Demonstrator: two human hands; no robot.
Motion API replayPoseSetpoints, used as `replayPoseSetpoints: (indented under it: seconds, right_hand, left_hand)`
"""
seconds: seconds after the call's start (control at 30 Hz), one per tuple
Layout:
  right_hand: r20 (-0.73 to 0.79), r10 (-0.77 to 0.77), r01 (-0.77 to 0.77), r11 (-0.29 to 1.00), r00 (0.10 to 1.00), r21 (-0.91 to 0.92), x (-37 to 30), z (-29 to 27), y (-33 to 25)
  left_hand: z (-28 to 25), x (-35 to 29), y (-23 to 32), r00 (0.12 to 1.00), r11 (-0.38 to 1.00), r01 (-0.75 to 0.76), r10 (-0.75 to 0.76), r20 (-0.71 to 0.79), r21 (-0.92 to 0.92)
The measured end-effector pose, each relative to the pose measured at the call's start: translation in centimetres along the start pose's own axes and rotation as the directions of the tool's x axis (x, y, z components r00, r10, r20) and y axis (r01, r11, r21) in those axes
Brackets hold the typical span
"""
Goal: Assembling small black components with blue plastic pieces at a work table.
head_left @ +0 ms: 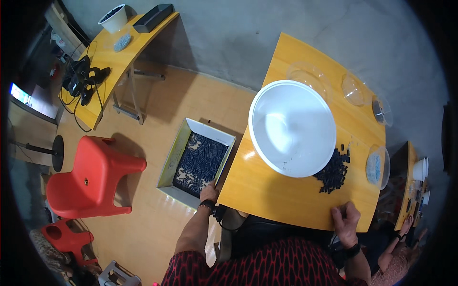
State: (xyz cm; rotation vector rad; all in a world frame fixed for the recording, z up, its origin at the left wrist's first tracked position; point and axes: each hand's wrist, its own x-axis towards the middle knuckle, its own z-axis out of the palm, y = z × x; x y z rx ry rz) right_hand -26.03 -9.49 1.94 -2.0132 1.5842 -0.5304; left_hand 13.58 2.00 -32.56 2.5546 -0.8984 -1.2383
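Left hand (208, 192) is reaching down into the shallow white tray of small black parts (199, 163) on the floor, fingers curled at its near edge; whether it is gripping any, I cannot tell. Right hand (346, 217) is resting loosely closed on the yellow wooden surface (267, 190) at its near edge, beside a pile of black parts (335, 171) and the large white bowl (292, 127). Seemingly a scoop-and-transfer step; next calls for lifting a handful up

My left hand (208, 191) reaches down into the box on the floor (196, 157), and its fingertips are hidden among the small dark pieces, so I cannot tell if they hold any. My right hand (345, 220) rests at the near edge of the table (267, 190); its fingers are curled, and what is under them is hidden. The pieces in the dark pile (334, 174) are too small to tell their shape. At the right rim of the view, another person's hand (406, 228) is cut off.
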Motion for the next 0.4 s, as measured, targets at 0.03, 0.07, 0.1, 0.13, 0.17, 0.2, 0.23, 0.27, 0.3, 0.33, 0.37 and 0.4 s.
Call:
replayPoseSetpoints:
  seconds: [0.03, 0.07, 0.1, 0.13, 0.17, 0.2, 0.23, 0.27, 0.3, 0.33, 0.37, 0.4]
  right_hand:
    - [-0.014, -0.036, 0.036, 0.999, 0.999, -0.028, 0.1, 0.1, -0.2]
    - [-0.023, -0.072, 0.070, 0.996, 0.997, -0.058, 0.1, 0.5, -0.3]
    - [-0.020, -0.071, 0.070, 0.996, 0.997, -0.056, 0.1, 0.6, -0.2]
    - [-0.047, -0.066, 0.064, 0.996, 0.997, -0.054, -0.1, 0.6, 0.2]
    - [-0.053, -0.087, 0.086, 0.996, 0.995, -0.033, 0.1, 0.9, 0.2]
    - [-0.043, -0.094, 0.093, 0.995, 0.995, -0.028, 0.4, 1.0, 0.2]
    - [-0.035, -0.093, 0.093, 0.996, 0.995, -0.020, 0.4, 0.9, 0.3]
    - [-0.026, -0.091, 0.091, 0.996, 0.995, -0.012, 0.4, 0.8, 0.3]
    - [-0.020, -0.088, 0.088, 0.996, 0.996, -0.015, 0.3, 0.7, 0.5]
    - [-0.006, -0.074, 0.074, 0.997, 0.997, -0.021, 0.3, 0.5, 0.5]
    - [0.007, -0.061, 0.061, 0.998, 0.998, -0.027, 0.3, 0.3, 0.6]
    - [0.012, -0.056, 0.057, 0.998, 0.998, -0.028, 0.3, 0.2, 0.4]
  left_hand:
    - [0.3, -0.1, -1.4, 1.000, 1.000, 0.008, -0.008, -0.012, 0.001]
    - [1.3, 0.0, -3.7, 0.999, 0.992, 0.033, -0.033, 0.000, -0.124]
    - [2.1, 0.0, -4.8, 0.999, 0.968, 0.053, -0.048, 0.023, -0.245]
    - [0.1, -1.5, -1.7, 0.999, 0.999, 0.032, -0.031, 0.028, -0.044]
    - [0.3, -1.2, -2.5, 0.999, 0.998, 0.043, -0.042, 0.021, -0.048]
    - [0.8, -0.7, -3.6, 1.000, 1.000, -0.001, 0.000, -0.019, -0.028]
    - [0.9, -0.8, -3.6, 0.998, 0.999, -0.051, 0.051, -0.046, -0.003]
    - [0.9, -0.8, -3.6, 0.998, 0.999, -0.047, 0.046, -0.040, -0.004]
    - [0.8, -0.6, -3.5, 0.999, 0.999, -0.047, 0.047, -0.003, -0.018]
    - [0.3, -0.8, -3.1, 0.998, 0.998, -0.049, 0.050, 0.032, -0.031]
    - [0.1, -1.1, -3.0, 0.998, 0.999, -0.045, 0.046, 0.038, -0.030]
    - [0.1, -1.4, -2.8, 0.998, 0.997, 0.014, -0.009, 0.069, -0.073]
